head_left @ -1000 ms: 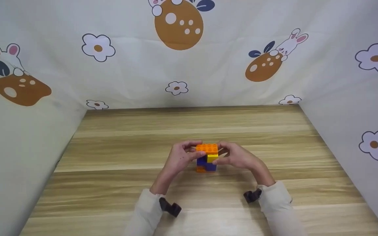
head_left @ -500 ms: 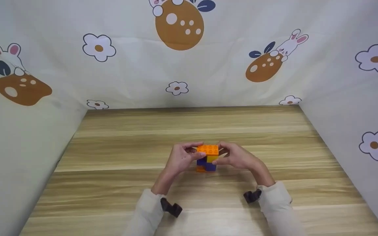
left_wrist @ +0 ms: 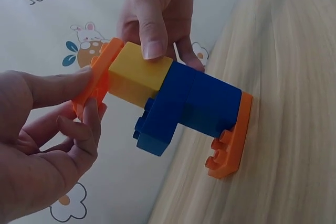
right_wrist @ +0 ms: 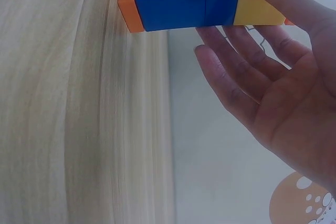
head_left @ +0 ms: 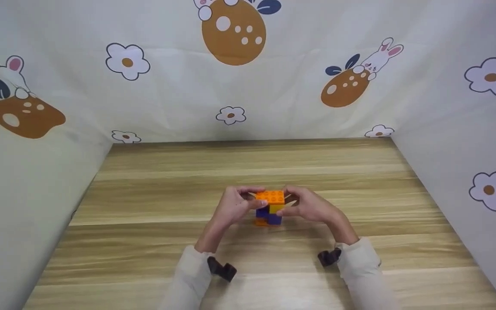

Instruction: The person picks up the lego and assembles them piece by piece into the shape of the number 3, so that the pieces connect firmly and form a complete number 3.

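A small stack of toy building bricks stands on the wooden table between both hands. Its flat orange top brick (head_left: pixel 270 196) lies against a yellow brick (left_wrist: pixel 139 72); whether they are fully joined I cannot tell. Beneath the yellow come two blue bricks (left_wrist: pixel 212 98), the upper one jutting out to one side. A flat orange bottom brick (left_wrist: pixel 236 140) rests on the table, some studs uncovered. My left hand (head_left: pixel 236 206) pinches the orange top brick between thumb and fingers. My right hand (head_left: pixel 312 205) grips the yellow brick, its thumb on the near face and fingers partly hidden behind.
The wood-grain table (head_left: pixel 166 181) stretches around the stack. White cloth walls (head_left: pixel 179 99) printed with flowers, rabbits and orange fruit enclose its back and both sides. A dark wrist mount (head_left: pixel 222 269) shows at the left cuff, another mount (head_left: pixel 329 257) at the right.
Both hands keep their hold on the stack, nearly still. The whole head view has shifted by a few pixels.
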The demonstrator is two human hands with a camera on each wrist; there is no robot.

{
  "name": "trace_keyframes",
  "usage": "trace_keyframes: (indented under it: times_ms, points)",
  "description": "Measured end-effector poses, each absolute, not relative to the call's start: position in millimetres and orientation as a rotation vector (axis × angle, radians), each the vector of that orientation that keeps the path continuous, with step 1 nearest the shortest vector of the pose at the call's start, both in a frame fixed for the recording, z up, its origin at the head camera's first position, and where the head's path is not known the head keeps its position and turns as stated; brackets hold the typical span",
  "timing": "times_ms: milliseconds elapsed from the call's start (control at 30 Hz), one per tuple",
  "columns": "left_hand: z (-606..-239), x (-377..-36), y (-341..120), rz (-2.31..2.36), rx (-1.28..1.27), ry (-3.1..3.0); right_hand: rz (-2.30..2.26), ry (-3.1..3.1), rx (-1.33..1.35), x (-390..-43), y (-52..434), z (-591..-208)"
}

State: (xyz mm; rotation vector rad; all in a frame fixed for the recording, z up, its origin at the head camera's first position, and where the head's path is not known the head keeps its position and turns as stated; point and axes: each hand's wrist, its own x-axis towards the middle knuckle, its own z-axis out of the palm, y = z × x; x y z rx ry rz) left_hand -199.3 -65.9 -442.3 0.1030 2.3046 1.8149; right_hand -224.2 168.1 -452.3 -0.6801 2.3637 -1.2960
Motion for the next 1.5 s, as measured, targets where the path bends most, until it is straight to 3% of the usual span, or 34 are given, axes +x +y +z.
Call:
trace_keyframes:
  times_ms: [1000, 1500]
  points:
    - [-456, -204, -70, 1.887, 0.263, 2.152, -1.304, 2.377, -0.718, -224, 167, -451]
    - [-455, -203, -64, 1.853, 0.217, 2.212, -1.295, 2.369, -0.677, -223, 166, -451]
